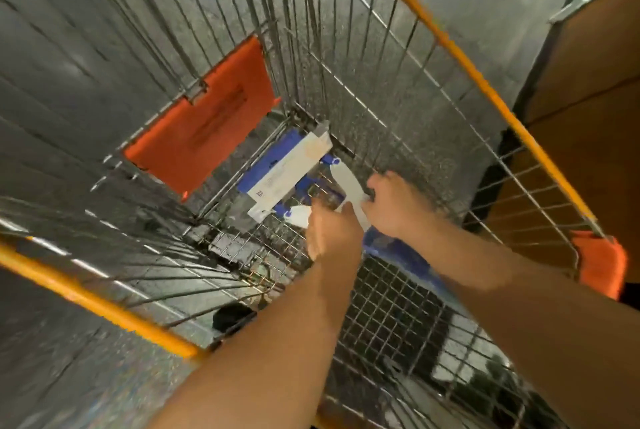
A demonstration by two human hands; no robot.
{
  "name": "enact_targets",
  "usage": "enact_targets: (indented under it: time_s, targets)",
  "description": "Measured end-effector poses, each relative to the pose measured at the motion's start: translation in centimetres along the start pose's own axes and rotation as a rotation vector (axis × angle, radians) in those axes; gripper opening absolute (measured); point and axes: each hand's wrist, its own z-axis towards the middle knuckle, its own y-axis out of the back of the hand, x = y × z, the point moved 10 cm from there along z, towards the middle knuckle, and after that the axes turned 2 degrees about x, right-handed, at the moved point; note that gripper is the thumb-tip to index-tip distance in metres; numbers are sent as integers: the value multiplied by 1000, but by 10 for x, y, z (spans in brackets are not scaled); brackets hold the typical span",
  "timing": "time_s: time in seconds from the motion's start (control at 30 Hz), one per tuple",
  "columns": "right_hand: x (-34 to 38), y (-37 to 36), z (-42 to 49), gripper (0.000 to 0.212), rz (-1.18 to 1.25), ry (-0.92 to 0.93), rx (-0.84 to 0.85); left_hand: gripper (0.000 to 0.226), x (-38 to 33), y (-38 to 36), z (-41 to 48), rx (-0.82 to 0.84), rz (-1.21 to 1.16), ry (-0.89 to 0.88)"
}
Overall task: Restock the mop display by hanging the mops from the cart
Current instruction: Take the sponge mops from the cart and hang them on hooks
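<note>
I look down into a wire shopping cart (398,110) with a yellow rim. On its floor lie packaged mops: a blue-and-white card sleeve (287,169) at the far corner and white and blue plastic mop parts (348,186) beside it. My right hand (391,207) reaches deep into the cart and its fingers close on the white part. My left hand (332,231) is next to it, fingers together, resting on the same mop package. A blue piece (394,248) shows beneath my right wrist.
An orange child-seat flap (204,127) hangs on the cart's far end. An orange corner cap (602,262) sits at the right. Brown cardboard boxes (588,89) stand to the right of the cart. Grey speckled floor surrounds it.
</note>
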Motion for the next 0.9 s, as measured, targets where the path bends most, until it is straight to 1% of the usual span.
enact_targets:
  time_s: [0.1,0.17,0.27,0.37,0.4,0.47,0.53,0.57,0.63,0.67,0.73,0.83,0.9]
  targets:
    - [-5,-23,22,30,16,-29,42,46,37,-18,10,-24,-240,185]
    - [-9,-38,33,26,14,-40,74,40,55,-27,13,-41,-370,256]
    - [-18,-56,42,33,-14,-88,131,36,66,-45,17,34,-442,306]
    - [-29,-67,48,34,8,-157,184,53,82,-72,34,87,-520,342]
    - [-33,-69,50,34,18,-175,203,53,94,-87,42,103,-541,354]
    - [-40,-73,50,34,43,-207,251,45,111,-111,47,147,-617,409]
    - [-48,-75,48,35,91,-233,305,52,99,-106,26,167,-658,436]
    - [-53,-77,47,34,130,-248,332,49,91,-102,17,158,-684,445]
    - [-60,-79,42,34,203,-274,385,29,90,-107,6,153,-755,491]
    - [-64,-80,39,36,232,-287,407,26,89,-111,0,162,-790,513]
    - [-70,-79,34,38,271,-294,424,29,85,-118,-8,195,-843,510]
    - [-78,-76,29,31,369,-314,409,30,81,-124,-22,224,-891,506]
    - [-84,-79,24,29,461,-345,436,32,79,-126,-26,232,-919,500]
